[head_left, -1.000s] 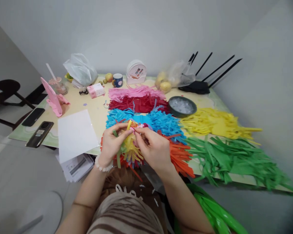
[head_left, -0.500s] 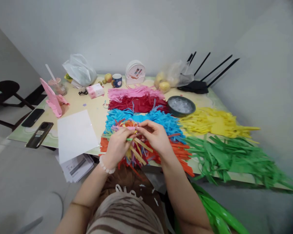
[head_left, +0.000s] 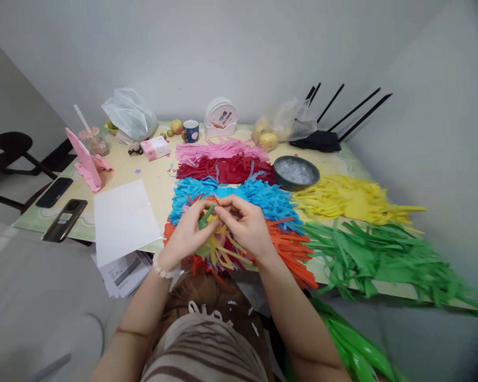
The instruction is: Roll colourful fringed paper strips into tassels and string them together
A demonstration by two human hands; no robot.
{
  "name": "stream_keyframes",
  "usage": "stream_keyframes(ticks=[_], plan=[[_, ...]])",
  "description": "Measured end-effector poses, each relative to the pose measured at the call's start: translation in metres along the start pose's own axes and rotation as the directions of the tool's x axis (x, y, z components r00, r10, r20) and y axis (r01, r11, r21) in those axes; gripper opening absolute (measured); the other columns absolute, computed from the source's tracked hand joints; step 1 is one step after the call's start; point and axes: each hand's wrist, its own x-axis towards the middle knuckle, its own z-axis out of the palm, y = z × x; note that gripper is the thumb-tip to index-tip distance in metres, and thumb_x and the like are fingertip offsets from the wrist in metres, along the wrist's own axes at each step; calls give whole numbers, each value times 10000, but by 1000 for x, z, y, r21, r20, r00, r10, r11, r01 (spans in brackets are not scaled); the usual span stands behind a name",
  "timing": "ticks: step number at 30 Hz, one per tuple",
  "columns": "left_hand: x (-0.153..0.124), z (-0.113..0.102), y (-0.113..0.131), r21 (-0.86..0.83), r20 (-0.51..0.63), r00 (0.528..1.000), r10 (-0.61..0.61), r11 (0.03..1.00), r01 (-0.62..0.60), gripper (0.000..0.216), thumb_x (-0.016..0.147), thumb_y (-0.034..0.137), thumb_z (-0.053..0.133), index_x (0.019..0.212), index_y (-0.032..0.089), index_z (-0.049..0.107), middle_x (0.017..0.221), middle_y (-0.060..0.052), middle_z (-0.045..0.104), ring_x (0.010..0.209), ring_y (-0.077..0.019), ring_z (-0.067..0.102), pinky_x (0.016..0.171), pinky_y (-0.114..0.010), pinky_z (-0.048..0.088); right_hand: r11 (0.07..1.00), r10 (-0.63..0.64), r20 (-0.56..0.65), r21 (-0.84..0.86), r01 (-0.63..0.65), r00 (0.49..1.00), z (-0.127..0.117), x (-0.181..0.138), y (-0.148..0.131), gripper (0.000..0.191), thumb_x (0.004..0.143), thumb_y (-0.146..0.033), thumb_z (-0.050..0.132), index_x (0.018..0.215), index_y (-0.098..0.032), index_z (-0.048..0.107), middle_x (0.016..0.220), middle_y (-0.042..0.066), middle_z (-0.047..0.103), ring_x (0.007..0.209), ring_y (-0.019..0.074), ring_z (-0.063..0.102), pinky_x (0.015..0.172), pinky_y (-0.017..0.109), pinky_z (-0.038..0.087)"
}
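My left hand [head_left: 189, 233], with a beaded bracelet at the wrist, is closed on a bundle of multicoloured strips [head_left: 225, 252]. From its thumb and fingers a green strip [head_left: 207, 215] sticks up at the top of the bundle. My right hand [head_left: 245, 225] pinches at the same spot from the other side, its fingertips meeting those of the left. Yellow, red and purple ends hang down between the wrists. Under and behind the hands lie fringed blue [head_left: 263, 199] and orange [head_left: 290, 252] pieces. The fingers hide exactly what each fingertip grips.
Pink, dark red, yellow [head_left: 350, 199] and green [head_left: 382, 260] fringe covers the table's middle and right. A dark bowl [head_left: 296, 172], mug [head_left: 190, 131], bagged fruit and black router [head_left: 316, 140] stand behind. White sheet [head_left: 125, 220], phones [head_left: 65, 220] and pink stand [head_left: 85, 162] lie left.
My left hand has turned and shifted slightly left, and the green strip now points up between the hands. The right fingers have curled in closer; the bundle's ends hang lower between the wrists.
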Motion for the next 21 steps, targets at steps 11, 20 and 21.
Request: stream_keyframes(ticks=[11,20,21], plan=[[-1,-5,-2,-767,-55,929,-367,611,196,316,698,329,841,942,175,711,696,7,691,505,-65,553,509,-176,444,951,-139,-175,-296,83,975,4,-20,-13,162,927,-261,596,966,-216,747,836,39,770,637,163,669,655,286,538],[-1,-3,3,-801,-22,921,-388,558,216,309,660,316,857,905,164,742,657,6,688,460,-51,516,474,-173,413,913,-194,-144,-388,125,970,5,-22,-13,186,942,-243,561,983,-226,741,880,46,778,709,186,710,738,304,564],[-1,-3,3,-800,-19,923,-384,560,217,305,667,316,852,908,166,740,661,5,689,460,-52,514,472,-174,407,908,-203,-146,-398,131,968,4,-22,-13,184,943,-243,559,982,-228,739,886,45,779,714,187,712,739,305,565]])
